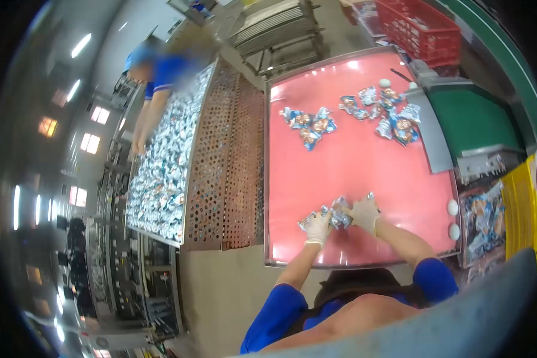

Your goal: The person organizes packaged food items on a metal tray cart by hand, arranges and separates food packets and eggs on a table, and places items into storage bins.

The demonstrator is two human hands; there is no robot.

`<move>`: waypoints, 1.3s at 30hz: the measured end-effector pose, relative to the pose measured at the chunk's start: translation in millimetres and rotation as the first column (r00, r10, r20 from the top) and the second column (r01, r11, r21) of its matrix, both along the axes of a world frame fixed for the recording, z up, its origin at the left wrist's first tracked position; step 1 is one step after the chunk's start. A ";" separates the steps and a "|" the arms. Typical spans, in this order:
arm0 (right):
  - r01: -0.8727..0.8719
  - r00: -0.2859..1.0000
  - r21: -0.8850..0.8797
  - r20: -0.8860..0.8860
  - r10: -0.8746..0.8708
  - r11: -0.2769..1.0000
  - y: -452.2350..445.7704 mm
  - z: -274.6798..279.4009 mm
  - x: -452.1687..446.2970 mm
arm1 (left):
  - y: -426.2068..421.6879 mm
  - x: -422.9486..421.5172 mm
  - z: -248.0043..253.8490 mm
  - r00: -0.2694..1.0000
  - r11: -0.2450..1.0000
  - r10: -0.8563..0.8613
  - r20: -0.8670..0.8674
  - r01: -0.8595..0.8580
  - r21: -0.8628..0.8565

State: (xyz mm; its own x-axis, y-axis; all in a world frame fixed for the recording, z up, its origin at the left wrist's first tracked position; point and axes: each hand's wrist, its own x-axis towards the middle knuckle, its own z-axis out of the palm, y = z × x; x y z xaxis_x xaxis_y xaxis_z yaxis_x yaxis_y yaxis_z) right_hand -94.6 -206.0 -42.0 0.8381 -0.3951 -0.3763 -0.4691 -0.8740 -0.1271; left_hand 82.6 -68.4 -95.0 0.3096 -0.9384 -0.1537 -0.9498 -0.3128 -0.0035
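The left hand (318,228) and right hand (365,213), both gloved, are at the near edge of the pink counter (364,167), slightly apart. Shiny packets (340,213) lie between them, with more at the left hand's fingers. Both hands are on or against the packets, but I cannot tell whether either is closed on one.

At the far left of the counter is a loose cluster (309,126); at the far right, a larger pile (394,113). Two white discs (453,207) sit at the near right edge.

To the right are a green belt (471,116) and a yellow crate (522,203); a red crate (420,36) is at the far right. To the left, another person's hands (138,147) are over a packet-filled tray (197,143).
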 end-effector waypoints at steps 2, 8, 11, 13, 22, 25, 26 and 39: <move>0.011 1.000 0.004 -0.029 -0.011 1.000 0.5 10.8 1.7 | -5.0 4.0 3.1 0.998 1.000 -0.014 -0.054 0.015 0.027; 0.036 0.984 0.032 0.171 -0.041 0.999 33.7 5.9 -4.6 | 29.8 2.8 48.4 0.994 0.996 -0.043 -0.097 0.035 -0.078; 0.013 0.932 -0.015 0.364 -0.007 1.000 85.6 25.7 6.5 | 90.3 24.1 76.5 0.993 0.991 -0.038 -0.113 0.023 -0.131; -0.018 0.912 -0.047 0.408 0.035 0.999 127.6 45.2 30.2 | 142.0 42.8 104.0 0.996 0.987 0.004 -0.088 -0.018 -0.162; -0.501 0.548 -0.241 0.655 0.521 0.831 349.4 126.9 228.4 | 446.0 120.5 193.9 0.854 0.788 0.519 0.040 -0.460 -0.409; -0.706 0.332 -0.259 0.701 0.631 0.659 432.9 137.2 308.1 | 544.6 141.4 201.2 0.709 0.626 0.705 0.017 -0.610 -0.485; -0.743 0.285 -0.303 0.664 0.692 0.597 456.8 149.5 332.8 | 569.4 148.0 204.6 0.663 0.554 0.749 -0.020 -0.642 -0.530; -0.565 -0.031 -0.710 0.527 0.849 0.420 502.7 350.9 611.5 | 608.2 424.1 334.3 0.731 0.347 0.682 -0.012 -0.338 -0.875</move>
State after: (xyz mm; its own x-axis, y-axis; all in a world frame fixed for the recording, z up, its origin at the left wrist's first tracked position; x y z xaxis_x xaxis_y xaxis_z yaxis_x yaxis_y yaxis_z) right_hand 516.9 296.8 308.9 0.5077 0.6661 0.5464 0.6133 -0.7248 0.3139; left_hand 506.7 539.8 239.3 0.6348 -0.2135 0.7426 -0.5863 -0.7591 0.2829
